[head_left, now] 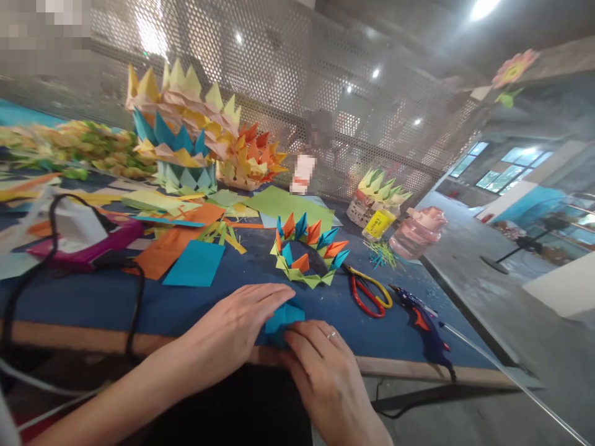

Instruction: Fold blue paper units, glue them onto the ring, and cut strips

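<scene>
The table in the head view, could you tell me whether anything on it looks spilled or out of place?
Yes. A clump of thin green strips lies scattered loose on the blue table beside the yellow-labelled bottle, and paper offcuts litter the surface behind the blue paper square. The glue gun lies close to the table's front edge.
</scene>
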